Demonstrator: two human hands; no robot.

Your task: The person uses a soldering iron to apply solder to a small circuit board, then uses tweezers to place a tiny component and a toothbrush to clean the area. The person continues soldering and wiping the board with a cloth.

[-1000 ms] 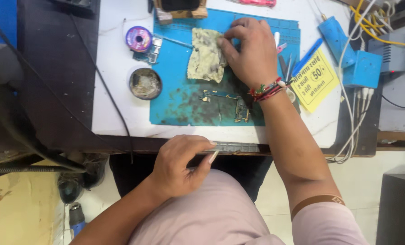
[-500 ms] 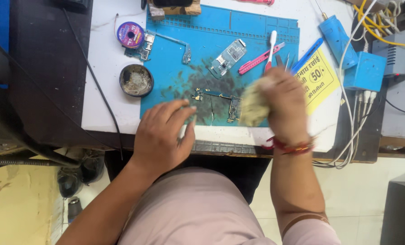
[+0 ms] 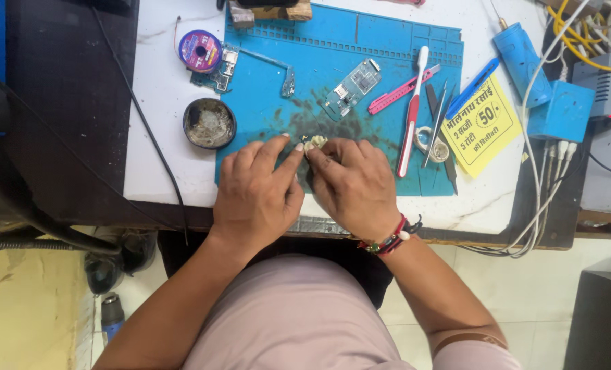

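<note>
Small electronics repair bench. Blue work mat [image 3: 388, 41] on a white table [image 3: 158, 109], with bare circuit boards [image 3: 352, 87], tweezers [image 3: 437, 123], toothbrush [image 3: 412, 113], pink cutter [image 3: 403, 90]. Wire spool [image 3: 200, 51] and round tin [image 3: 209, 123] alongside. Blue power boxes [image 3: 559, 109], tangled cables [image 3: 545, 199] at the edge.

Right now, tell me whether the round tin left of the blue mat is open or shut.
Open. The round tin has no lid on it; its dark rim rings a greyish, messy filling seen from above. It stands on the white tabletop, apart from both hands.
</note>
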